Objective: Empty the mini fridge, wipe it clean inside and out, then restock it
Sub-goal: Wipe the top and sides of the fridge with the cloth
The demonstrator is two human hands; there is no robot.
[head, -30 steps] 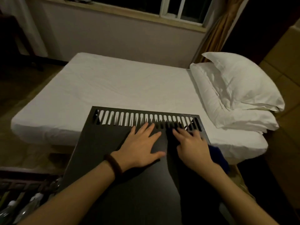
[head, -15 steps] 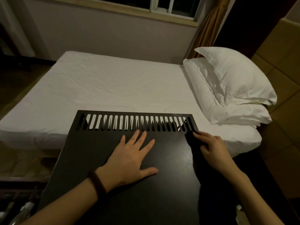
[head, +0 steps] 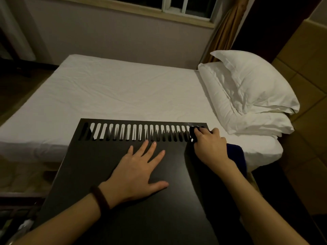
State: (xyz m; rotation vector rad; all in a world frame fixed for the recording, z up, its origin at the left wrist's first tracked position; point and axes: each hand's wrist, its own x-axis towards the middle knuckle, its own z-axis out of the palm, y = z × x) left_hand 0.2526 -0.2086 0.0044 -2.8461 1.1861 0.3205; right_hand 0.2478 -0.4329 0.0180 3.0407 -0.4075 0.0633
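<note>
While the wipe runs along the vents: the mini fridge [head: 127, 200] fills the lower middle of the head view, its flat black top facing up, with the bed [head: 115, 96] beyond it at 12 o'clock.
Left hand: the left hand [head: 136, 172] lies flat on the fridge top, fingers spread and straight, pressing down near the centre; a dark band [head: 100, 198] circles the wrist.
Right hand: the right hand [head: 208, 145] sits at the top's 1 o'clock corner, fingers curled onto a dark blue cloth [head: 237, 154] that bunches under the palm and hangs off the right edge; its fingertips press the cloth at the last of the vent slots [head: 138, 132].
Fridge handling: judged from its boxy panel build, it is stiff, fairly heavy and smooth enough to slip under a bare palm, so the flat left hand reads as a brace against sliding; for any lift, the side edges low down look a safer hold than the slotted strip, whose thin ribs could bend or nick a finger.
Cloth handling: soft, limp and light; it is best kept bunched under the fingertips so it reaches into each slot without snagging.
Surroundings: two white pillows [head: 251, 92] are stacked at 2 o'clock, with a window [head: 185, 6] and a curtain [head: 224, 32] behind.
Stage: outside wiping appears under way; restocking looks not yet begun.
</note>
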